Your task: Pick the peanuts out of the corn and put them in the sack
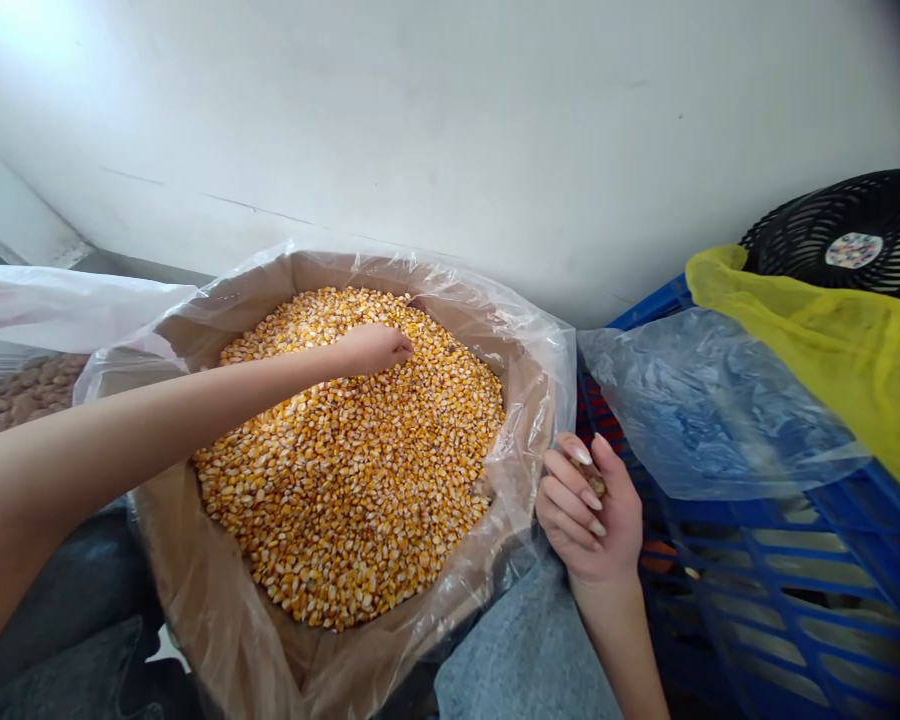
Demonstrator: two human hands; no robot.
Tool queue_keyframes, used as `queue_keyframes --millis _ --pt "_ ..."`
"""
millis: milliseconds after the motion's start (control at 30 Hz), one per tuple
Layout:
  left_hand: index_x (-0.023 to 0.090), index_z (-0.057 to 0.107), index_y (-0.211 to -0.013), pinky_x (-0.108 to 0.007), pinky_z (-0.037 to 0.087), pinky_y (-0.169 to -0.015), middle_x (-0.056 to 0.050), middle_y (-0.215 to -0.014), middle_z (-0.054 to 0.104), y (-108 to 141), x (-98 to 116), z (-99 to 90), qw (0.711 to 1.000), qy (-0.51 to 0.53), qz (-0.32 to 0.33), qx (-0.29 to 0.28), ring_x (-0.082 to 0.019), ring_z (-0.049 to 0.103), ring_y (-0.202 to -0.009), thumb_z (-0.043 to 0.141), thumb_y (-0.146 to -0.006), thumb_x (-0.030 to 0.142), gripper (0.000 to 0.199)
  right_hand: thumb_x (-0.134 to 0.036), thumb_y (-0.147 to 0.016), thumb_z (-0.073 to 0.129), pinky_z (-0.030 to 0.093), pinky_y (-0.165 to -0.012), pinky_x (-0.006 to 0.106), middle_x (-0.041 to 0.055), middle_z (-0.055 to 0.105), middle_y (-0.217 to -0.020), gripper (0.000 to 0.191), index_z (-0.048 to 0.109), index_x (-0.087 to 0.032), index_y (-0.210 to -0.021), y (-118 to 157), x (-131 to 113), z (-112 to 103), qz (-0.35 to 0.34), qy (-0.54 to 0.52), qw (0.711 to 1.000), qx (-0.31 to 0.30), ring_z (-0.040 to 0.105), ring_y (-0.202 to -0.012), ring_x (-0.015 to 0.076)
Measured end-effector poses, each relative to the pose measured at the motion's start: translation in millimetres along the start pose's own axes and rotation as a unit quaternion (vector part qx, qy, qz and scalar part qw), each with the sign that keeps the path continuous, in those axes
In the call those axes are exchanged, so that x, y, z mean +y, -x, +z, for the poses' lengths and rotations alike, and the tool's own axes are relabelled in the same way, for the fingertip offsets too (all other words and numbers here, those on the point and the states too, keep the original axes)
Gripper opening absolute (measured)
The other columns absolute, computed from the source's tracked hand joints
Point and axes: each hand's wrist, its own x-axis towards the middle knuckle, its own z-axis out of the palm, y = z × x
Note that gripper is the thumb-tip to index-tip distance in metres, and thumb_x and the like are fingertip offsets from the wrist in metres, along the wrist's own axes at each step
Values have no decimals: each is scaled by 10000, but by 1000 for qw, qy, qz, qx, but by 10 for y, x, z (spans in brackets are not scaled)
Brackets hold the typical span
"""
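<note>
Dried corn kernels, yellow and orange, fill a wide sack of brown paper with a clear plastic liner folded over its rim. My left hand reaches across from the left to the far half of the corn. Its fingers are closed at the surface, and whatever they pinch is hidden. To the right of the sack, my right hand is turned palm up with curled fingers. Small brownish pieces show between its thumb and fingers, too small to name for certain.
On the right stands a blue plastic crate, partly covered by a clear plastic bag and a yellow mesh cloth. A black fan sits behind it. A white wall rises beyond the sack. A bag of brown nuts or beans lies left.
</note>
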Motion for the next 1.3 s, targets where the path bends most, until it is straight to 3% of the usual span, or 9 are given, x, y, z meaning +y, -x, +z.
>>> queue_keyframes --millis 267,500,567,733,833,933,1100,1200,1300 --pt "137 554 -927 -307 404 -608 -128 -874 626 19 130 157 981 -194 11 -24 -256 578 -810 395 -790 264 246 -300 -866 293 80 -203 31 -73 321 -482 235 442 -172 -737 10 6 -6 1 -2 1000 1 165 -300 2" --pt "155 554 -824 -233 345 -504 -48 -695 580 -88 11 18 993 90 -66 -50 -161 528 -630 527 -680 388 275 -289 -865 304 60 -211 36 -70 332 -484 225 445 -170 -737 18 1 -7 1 -5 1000 7 176 -307 3" --pt "155 538 -746 -201 288 -424 5 -539 470 -101 -30 -97 950 297 -49 -83 -92 435 -474 533 -679 422 275 -282 -861 318 52 -211 37 -71 329 -482 211 446 -169 -739 16 2 -10 0 -4 1000 13 173 -308 2" --pt "169 417 -631 -164 148 -315 69 -456 202 -86 -96 -371 724 682 -11 -103 -44 202 -333 442 -734 339 200 -276 -852 348 48 -207 35 -76 321 -472 190 447 -173 -727 16 3 -5 -3 3 1000 26 163 -299 1" --pt "173 414 -651 -167 149 -299 56 -465 209 -58 -106 -438 687 722 -15 -82 -57 216 -335 355 -753 337 202 -273 -847 361 53 -204 35 -77 329 -470 179 446 -177 -722 20 1 1 -6 7 999 36 160 -290 -1" --pt "177 441 -682 -167 171 -312 40 -476 258 -37 -106 -434 736 673 -31 -61 -61 249 -356 273 -789 417 312 -272 -848 358 57 -203 38 -75 351 -470 182 445 -178 -719 22 0 3 -9 10 999 40 166 -286 0" --pt "197 543 -856 -187 245 -363 20 -540 417 -14 31 -259 893 440 -19 -92 -68 331 -405 322 -784 382 297 -282 -856 337 73 -207 35 -69 386 -475 193 442 -178 -732 12 1 -5 -5 6 1000 22 205 -290 3" --pt "188 597 -842 -206 335 -439 -11 -641 547 126 346 23 962 237 32 -129 -87 453 -499 338 -783 312 293 -284 -861 325 72 -208 36 -66 391 -479 200 441 -177 -737 4 1 -8 -1 4 1000 13 217 -295 5" --pt "147 604 -774 -251 374 -470 -60 -698 612 434 774 432 986 -16 106 -124 -148 531 -563 399 -743 222 220 -287 -863 315 76 -208 34 -67 387 -481 211 440 -176 -735 2 2 -6 1 3 1000 9 206 -296 4"
